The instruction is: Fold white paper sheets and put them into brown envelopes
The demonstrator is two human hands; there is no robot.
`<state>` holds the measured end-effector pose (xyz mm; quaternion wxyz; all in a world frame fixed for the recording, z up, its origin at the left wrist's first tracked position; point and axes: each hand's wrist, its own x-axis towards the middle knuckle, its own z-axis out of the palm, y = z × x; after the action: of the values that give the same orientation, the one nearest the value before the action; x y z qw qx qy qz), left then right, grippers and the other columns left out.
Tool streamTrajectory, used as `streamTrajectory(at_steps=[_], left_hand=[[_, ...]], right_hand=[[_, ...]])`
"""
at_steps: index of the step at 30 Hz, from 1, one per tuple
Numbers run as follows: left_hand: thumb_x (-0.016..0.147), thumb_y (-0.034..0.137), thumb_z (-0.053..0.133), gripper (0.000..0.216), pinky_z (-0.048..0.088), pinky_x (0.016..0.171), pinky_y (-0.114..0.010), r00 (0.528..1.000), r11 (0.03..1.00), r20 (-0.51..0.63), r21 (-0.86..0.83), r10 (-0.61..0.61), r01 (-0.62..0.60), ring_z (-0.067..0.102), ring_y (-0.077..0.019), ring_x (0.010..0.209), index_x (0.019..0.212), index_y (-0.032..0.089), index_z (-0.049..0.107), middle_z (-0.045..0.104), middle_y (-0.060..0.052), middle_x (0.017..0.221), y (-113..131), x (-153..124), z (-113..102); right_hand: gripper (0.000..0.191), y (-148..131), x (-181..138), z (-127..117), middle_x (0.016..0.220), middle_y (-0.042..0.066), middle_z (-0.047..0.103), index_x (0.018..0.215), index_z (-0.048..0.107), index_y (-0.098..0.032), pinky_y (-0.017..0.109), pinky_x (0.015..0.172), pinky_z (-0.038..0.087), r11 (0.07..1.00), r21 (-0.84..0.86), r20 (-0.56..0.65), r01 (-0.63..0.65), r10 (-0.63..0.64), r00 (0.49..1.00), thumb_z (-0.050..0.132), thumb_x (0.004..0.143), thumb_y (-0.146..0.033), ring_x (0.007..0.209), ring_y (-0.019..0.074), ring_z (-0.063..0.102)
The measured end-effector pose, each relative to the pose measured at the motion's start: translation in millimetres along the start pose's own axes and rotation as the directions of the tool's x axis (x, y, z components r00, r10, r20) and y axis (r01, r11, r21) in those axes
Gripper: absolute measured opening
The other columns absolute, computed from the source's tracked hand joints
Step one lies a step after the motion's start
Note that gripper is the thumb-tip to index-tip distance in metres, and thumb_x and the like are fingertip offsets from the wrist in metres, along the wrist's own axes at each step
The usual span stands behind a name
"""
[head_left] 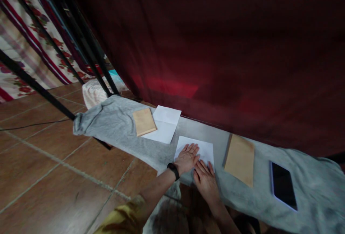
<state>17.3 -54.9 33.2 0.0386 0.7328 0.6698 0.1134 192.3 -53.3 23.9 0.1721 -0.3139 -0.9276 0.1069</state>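
A white sheet of paper lies in front of me on a grey cloth-covered bench. My left hand, with a black band at the wrist, rests flat on it, fingers stretched out. Beside it, my right hand lies on the paper's near right part, fingers extended, its thumb side close to the left hand. Both palms are hidden. To the left lies another white sheet with a fold line, partly under a brown envelope. Right of my hands is a larger stack of brown envelopes.
A tablet with a dark screen lies on the bench at the right. Behind the bench hangs a dark red curtain. Black metal bars stand at the left, above a brown tiled floor. A striped cloth bundle sits behind them.
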Motion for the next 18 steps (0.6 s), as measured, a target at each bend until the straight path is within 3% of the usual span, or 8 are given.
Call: streamTrajectory(at_steps=[12, 18], left_hand=[[0.103, 0.05, 0.022, 0.061, 0.019, 0.122, -0.045, 0.998, 0.998, -0.046, 0.049, 0.036, -0.034, 0.028, -0.0213, 0.148, 0.152, 0.015, 0.034, 0.033, -0.012, 0.16, -23, 32, 8], [0.102, 0.049, 0.026, 0.061, 0.016, 0.122, -0.047, 0.997, 0.997, -0.068, 0.059, 0.048, -0.044, 0.027, -0.0226, 0.149, 0.153, 0.016, 0.032, 0.033, -0.012, 0.16, -23, 30, 11]], right_hand=[[0.041, 6, -2, -3, 0.137, 0.004, 0.062, 0.125, 0.067, -0.028, 0.052, 0.119, 0.024, 0.995, 0.101, -0.035, 0.007, -0.003, 0.999, 0.04, 0.094, -0.023, 0.13, 0.0218, 0.054], [0.04, 12, -1, 3, 0.127, 0.005, 0.068, 0.118, 0.069, -0.025, 0.051, 0.118, 0.029, 0.97, 0.24, -0.109, -0.04, 0.068, 0.992, 0.038, 0.094, -0.023, 0.121, 0.0211, 0.06]])
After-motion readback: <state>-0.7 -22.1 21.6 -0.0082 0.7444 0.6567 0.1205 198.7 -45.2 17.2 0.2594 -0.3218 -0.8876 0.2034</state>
